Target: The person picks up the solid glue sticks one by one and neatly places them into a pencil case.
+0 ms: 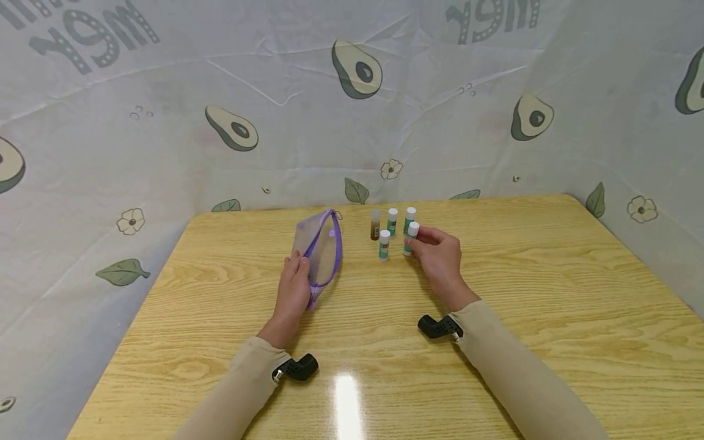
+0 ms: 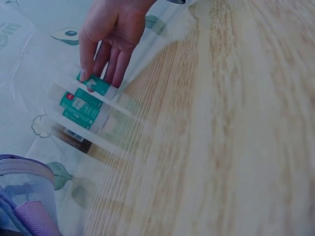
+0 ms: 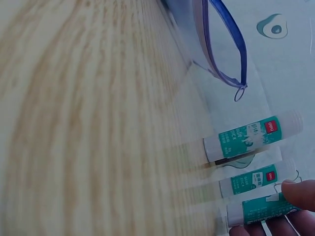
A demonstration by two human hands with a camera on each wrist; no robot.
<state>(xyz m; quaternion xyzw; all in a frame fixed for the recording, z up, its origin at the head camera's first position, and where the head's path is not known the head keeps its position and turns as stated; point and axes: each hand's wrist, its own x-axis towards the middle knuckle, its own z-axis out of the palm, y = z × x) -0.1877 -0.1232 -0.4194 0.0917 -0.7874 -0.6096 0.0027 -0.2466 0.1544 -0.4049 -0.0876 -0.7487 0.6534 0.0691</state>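
Note:
My left hand (image 1: pixel 293 284) grips the near side of a purple-edged mesh zipper pouch (image 1: pixel 299 235), whose mouth gapes toward the right. Between thumb and fingers, my right hand (image 1: pixel 442 260) pinches a green glue stick (image 1: pixel 410 239) with a white cap. It is upright; whether its base touches the table I cannot tell. Close by stand more glue sticks: one in front to the left (image 1: pixel 384 245), one behind (image 1: pixel 392 222) and another (image 1: pixel 410 215) partly hidden by the held one. In the right wrist view, the "glue stick" label (image 3: pixel 248 136) can be read.
A brown tube with a label (image 1: pixel 375 226) stands left of the glue sticks, beside the pouch. The wooden table (image 1: pixel 522 263) ends at a hanging cloth (image 1: pixel 297 153) printed with avocados. A black wrist mount (image 1: pixel 437 327) juts from each sleeve.

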